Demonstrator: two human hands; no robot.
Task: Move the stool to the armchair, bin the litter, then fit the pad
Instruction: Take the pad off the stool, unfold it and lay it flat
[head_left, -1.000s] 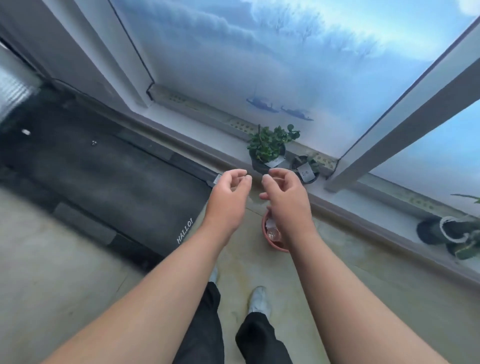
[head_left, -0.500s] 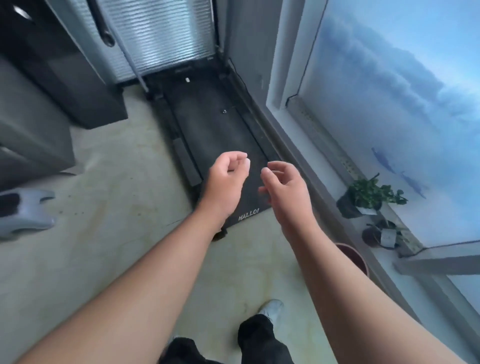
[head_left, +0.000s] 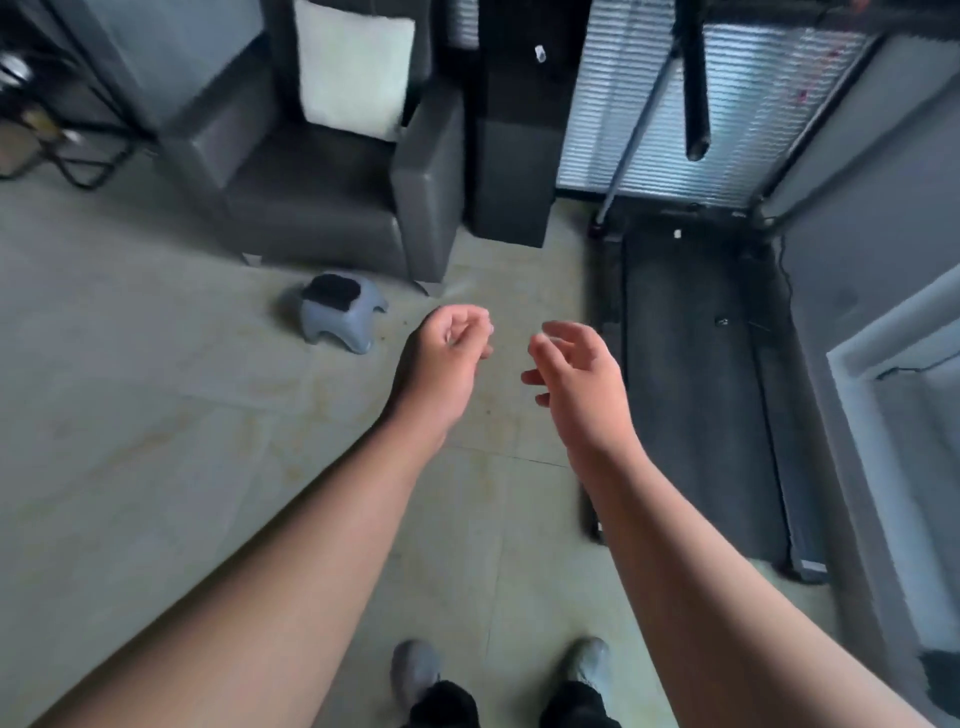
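A small grey-blue stool (head_left: 340, 326) stands on the floor just in front of the dark grey armchair (head_left: 332, 208), near its right front corner. A black pad (head_left: 330, 294) lies on the stool's top. My left hand (head_left: 444, 364) hangs in the air right of the stool, its fingers curled in with nothing visible in them. Beside it, my right hand (head_left: 576, 379) has its fingers spread and is empty. No litter or bin is in view.
A white cushion (head_left: 353, 67) leans on the armchair's back. A tall black cabinet (head_left: 511, 156) stands right of the chair. A black treadmill (head_left: 696, 374) runs along the right, by a window frame (head_left: 883, 415). Metal stand legs (head_left: 67, 156) are far left. My shoes (head_left: 415, 670) are below.
My view has swung left, away from the window sill, plants and red pot, over the treadmill to the armchair and stool. Both hands stay raised in front of me; the right has opened wider.
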